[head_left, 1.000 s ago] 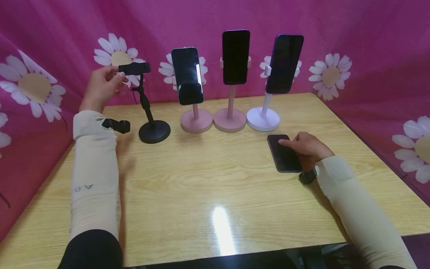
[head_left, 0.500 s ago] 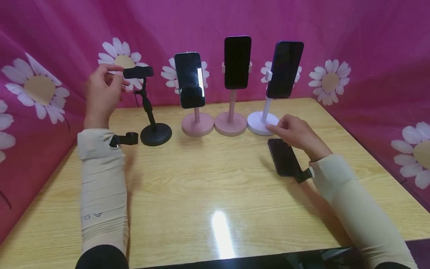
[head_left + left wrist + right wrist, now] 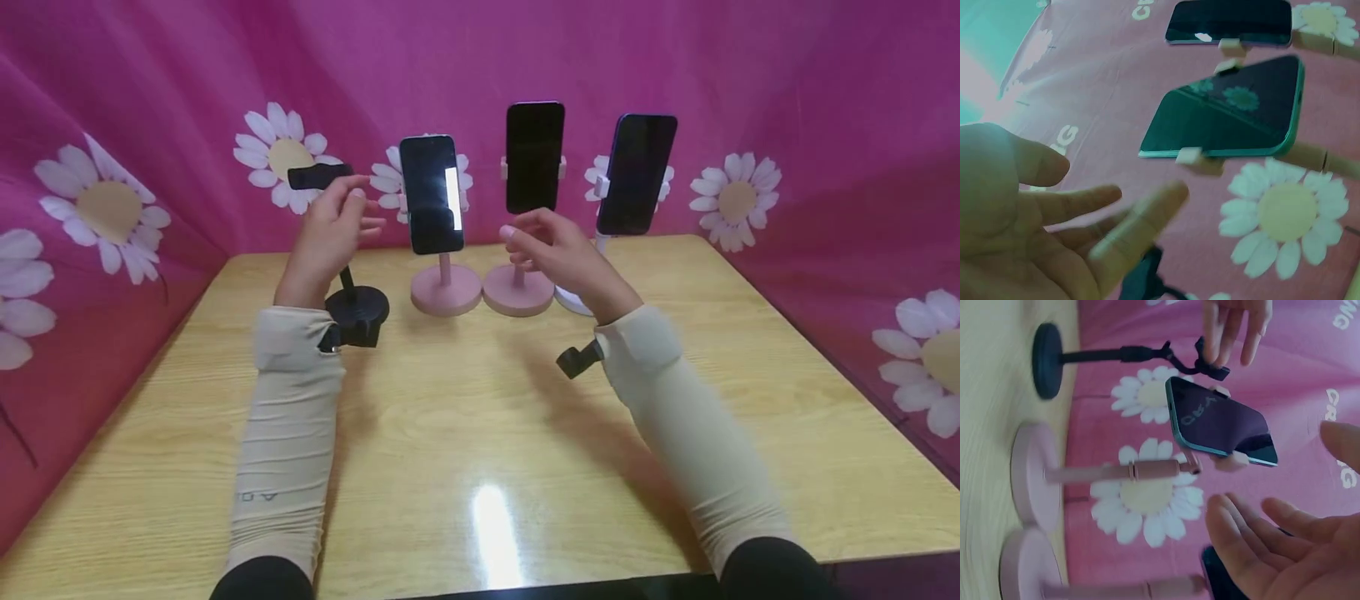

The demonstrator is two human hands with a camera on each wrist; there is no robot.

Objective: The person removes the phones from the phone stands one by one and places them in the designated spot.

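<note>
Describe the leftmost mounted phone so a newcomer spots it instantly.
On the wooden table, look along the far side, before the flowered pink curtain. The leftmost phone sits in the left pink stand, just right of the phoneless black stand. In the head view, a bright white strip of reflected light sets it apart from the middle phone and the right phone.

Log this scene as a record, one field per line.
Left hand: holding nothing, near black stand; contact unclear
Right hand: holding nothing, raised before the stands
Left phone: in left pink stand
Middle phone: in right pink stand
Right phone: in white stand, leaning
Table: light wood
Backdrop: pink, daisy print
</note>
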